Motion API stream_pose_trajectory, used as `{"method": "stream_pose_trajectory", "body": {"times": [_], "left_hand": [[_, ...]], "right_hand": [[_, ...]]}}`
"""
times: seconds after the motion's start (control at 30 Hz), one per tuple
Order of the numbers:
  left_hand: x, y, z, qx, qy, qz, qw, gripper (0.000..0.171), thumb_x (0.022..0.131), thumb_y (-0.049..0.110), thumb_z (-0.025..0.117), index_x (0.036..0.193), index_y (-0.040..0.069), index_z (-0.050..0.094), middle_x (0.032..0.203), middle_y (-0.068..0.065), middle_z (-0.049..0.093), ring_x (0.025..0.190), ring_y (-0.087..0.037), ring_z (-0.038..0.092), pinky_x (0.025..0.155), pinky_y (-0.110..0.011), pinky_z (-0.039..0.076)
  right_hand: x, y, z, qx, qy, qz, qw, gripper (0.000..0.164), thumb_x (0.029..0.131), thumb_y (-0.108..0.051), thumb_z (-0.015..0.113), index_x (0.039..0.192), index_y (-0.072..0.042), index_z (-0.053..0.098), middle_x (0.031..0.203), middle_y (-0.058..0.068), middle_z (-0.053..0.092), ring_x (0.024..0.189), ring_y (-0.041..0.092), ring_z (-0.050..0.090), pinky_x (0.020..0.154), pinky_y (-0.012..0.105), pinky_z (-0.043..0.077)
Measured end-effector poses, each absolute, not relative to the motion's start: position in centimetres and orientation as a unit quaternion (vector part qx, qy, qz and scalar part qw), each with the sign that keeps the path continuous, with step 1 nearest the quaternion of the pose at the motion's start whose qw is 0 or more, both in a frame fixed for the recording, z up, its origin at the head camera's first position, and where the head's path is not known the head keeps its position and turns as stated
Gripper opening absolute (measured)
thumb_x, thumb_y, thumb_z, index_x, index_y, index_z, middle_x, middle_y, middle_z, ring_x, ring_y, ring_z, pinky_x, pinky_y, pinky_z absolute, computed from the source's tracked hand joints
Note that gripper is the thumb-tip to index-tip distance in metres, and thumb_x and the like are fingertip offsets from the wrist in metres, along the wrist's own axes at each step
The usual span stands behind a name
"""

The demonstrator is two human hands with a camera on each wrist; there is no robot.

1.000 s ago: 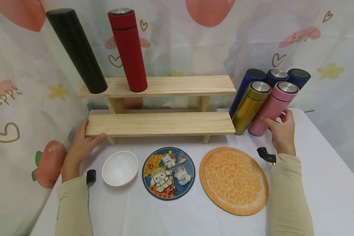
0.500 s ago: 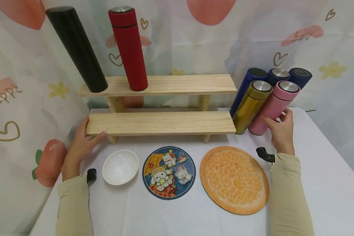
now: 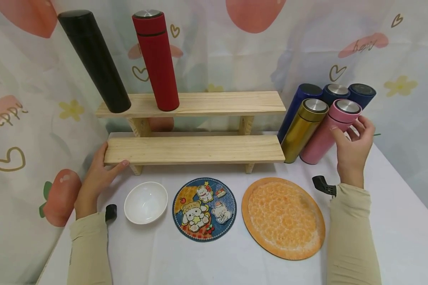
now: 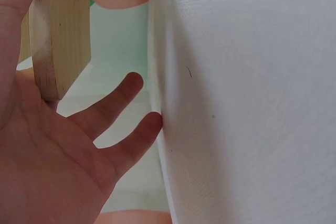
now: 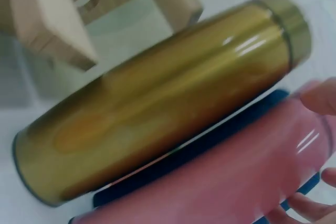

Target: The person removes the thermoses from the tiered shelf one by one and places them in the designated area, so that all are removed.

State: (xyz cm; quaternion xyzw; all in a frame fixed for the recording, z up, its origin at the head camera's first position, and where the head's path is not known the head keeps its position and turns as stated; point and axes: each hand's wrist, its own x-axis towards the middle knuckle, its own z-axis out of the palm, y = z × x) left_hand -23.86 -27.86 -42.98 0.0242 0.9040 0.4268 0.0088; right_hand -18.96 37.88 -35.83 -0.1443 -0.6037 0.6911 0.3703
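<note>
A two-tier wooden shelf [image 3: 196, 149] stands at the back of the table. My left hand [image 3: 98, 174] holds the left end of its lower plank, thumb on the front edge; in the left wrist view two fingers reach out below the plank [image 4: 68, 35]. On the upper tier stand a black thermos [image 3: 96, 63] and a red thermos [image 3: 157, 63]. My right hand [image 3: 354, 150] is around the upper part of a pink thermos [image 3: 322, 138], thumb on its near side and fingers on the right. A gold thermos [image 5: 168, 98] stands just left of the pink one.
Several blue thermoses [image 3: 308, 92] stand behind the gold and pink ones. In front of the shelf lie a white bowl [image 3: 145, 202], a round cartoon mat [image 3: 204, 209] and a round orange mat [image 3: 283, 217]. A printed curtain [image 3: 242, 63] hangs close behind.
My right hand has moved up the pink thermos, from its lower body towards its lid. The pink thermos stays in place. My left hand has not moved.
</note>
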Motion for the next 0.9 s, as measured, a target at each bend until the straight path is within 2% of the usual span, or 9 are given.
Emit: {"method": "stream_pose_trajectory", "body": {"times": [0.17, 0.5, 0.7, 0.8, 0.9], "left_hand": [[-23.8, -27.9, -42.9, 0.024, 0.904, 0.428, 0.012, 0.111, 0.101, 0.052, 0.071, 0.173, 0.013, -0.004, 0.176, -0.026, -0.001, 0.159, -0.051, 0.007, 0.123, -0.073, 0.01], [-23.6, -27.8, -42.8, 0.036, 0.901, 0.432, -0.003, 0.109, 0.101, 0.049, 0.071, 0.173, 0.009, 0.0, 0.175, -0.029, 0.003, 0.159, -0.052, 0.009, 0.124, -0.072, 0.011], [-23.5, -27.7, -42.7, 0.033, 0.9, 0.434, 0.002, 0.11, 0.101, 0.05, 0.072, 0.173, 0.009, -0.001, 0.175, -0.028, 0.002, 0.159, -0.052, 0.008, 0.124, -0.071, 0.01], [-23.5, -27.7, -42.6, 0.028, 0.901, 0.433, 0.006, 0.112, 0.101, 0.051, 0.072, 0.173, 0.01, -0.002, 0.176, -0.028, 0.001, 0.159, -0.052, 0.008, 0.124, -0.071, 0.01], [-23.5, -27.7, -42.6, 0.026, 0.901, 0.432, 0.007, 0.112, 0.101, 0.051, 0.072, 0.173, 0.01, -0.003, 0.176, -0.027, 0.001, 0.159, -0.051, 0.008, 0.124, -0.071, 0.01]], "right_hand": [[-18.5, 37.3, -34.2, -0.117, -0.575, 0.692, 0.42, 0.057, 0.087, 0.005, 0.076, 0.139, -0.007, 0.057, 0.137, 0.009, 0.058, 0.128, 0.022, 0.059, 0.103, 0.021, 0.045], [-17.5, 35.8, -31.9, -0.082, -0.545, 0.671, 0.496, 0.039, 0.085, 0.004, 0.073, 0.123, -0.003, 0.068, 0.126, 0.017, 0.064, 0.12, 0.026, 0.062, 0.1, 0.029, 0.047], [-17.1, 34.6, -31.2, -0.042, -0.52, 0.691, 0.501, 0.034, 0.085, 0.01, 0.071, 0.117, 0.002, 0.071, 0.12, 0.02, 0.064, 0.111, 0.03, 0.064, 0.098, 0.031, 0.051], [-17.2, 33.5, -31.2, -0.008, -0.502, 0.716, 0.485, 0.033, 0.084, 0.014, 0.071, 0.115, 0.004, 0.071, 0.117, 0.021, 0.063, 0.107, 0.031, 0.065, 0.096, 0.031, 0.054], [-17.3, 32.2, -31.3, 0.016, -0.517, 0.724, 0.457, 0.032, 0.087, 0.013, 0.071, 0.118, 0.004, 0.07, 0.12, 0.021, 0.063, 0.111, 0.032, 0.064, 0.098, 0.03, 0.054]]}}
